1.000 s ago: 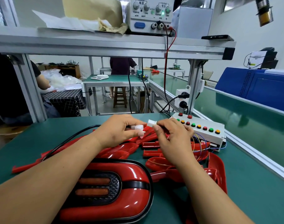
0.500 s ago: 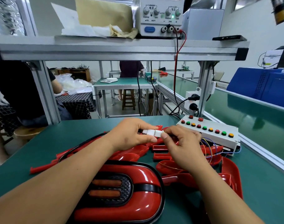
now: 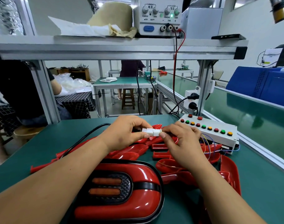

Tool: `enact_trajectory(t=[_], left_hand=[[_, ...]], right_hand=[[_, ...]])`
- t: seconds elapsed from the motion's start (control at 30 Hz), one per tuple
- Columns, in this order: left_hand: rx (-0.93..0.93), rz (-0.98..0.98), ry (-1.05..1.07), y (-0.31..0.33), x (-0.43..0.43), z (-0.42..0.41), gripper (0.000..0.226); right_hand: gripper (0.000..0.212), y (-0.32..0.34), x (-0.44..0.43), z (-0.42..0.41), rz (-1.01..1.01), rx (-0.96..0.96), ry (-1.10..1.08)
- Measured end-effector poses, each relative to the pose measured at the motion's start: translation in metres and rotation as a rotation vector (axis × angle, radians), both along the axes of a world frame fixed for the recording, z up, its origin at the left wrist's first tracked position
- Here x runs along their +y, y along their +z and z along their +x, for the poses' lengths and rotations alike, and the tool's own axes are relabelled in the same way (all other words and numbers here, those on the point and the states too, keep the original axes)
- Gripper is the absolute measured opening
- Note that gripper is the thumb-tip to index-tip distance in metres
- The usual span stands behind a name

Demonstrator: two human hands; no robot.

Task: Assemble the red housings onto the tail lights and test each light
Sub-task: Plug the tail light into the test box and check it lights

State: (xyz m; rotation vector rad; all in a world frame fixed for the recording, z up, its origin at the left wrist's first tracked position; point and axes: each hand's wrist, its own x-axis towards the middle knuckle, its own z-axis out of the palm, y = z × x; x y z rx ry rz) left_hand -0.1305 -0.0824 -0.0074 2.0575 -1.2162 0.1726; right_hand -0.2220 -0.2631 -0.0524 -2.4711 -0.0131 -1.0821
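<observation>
A red tail light (image 3: 121, 189) with two unlit orange bars in a black grille lies on the green mat in front of me. Above the pile of loose red housings (image 3: 163, 151), my left hand (image 3: 126, 131) pinches one white plug connector (image 3: 147, 130). My right hand (image 3: 181, 139) pinches the mating white connector (image 3: 157, 132). The two connectors are pressed together end to end. A black cable (image 3: 83, 139) runs from under my left hand toward the left.
A white test box (image 3: 218, 135) with red, green and yellow buttons sits at the right, thin coloured wires trailing from it. A power supply (image 3: 159, 15) stands on the shelf above, its red and black leads hanging down. A conveyor runs along the right. Other people sit or stand behind.
The two white connectors were apart a second ago; my hands have brought them together and they are now joined. The view has shifted a little.
</observation>
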Motion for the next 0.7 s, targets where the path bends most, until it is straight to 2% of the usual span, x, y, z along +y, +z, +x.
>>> enact_trajectory(t=[0.2,0.3,0.57,0.7], left_hand=[[-0.011,-0.024,0.020,-0.0005,-0.0003,-0.0009,0.020],[-0.007,-0.020,0.014,-0.0023,-0.0011,-0.0029,0.019],[-0.073,0.013,0.023,-0.0041,-0.0022,-0.0024,0.021],[-0.140,0.039,-0.004,-0.0054,-0.0060,-0.0033,0.021]], right_hand=[[0.003,0.0030,0.0007,-0.0018,-0.045,-0.032,-0.032],[0.009,0.0035,0.0040,-0.0024,-0.065,-0.033,-0.029],[0.011,0.0040,-0.0006,-0.0006,-0.104,0.142,-0.065],[0.008,0.0038,0.0045,0.0009,-0.132,0.125,-0.047]])
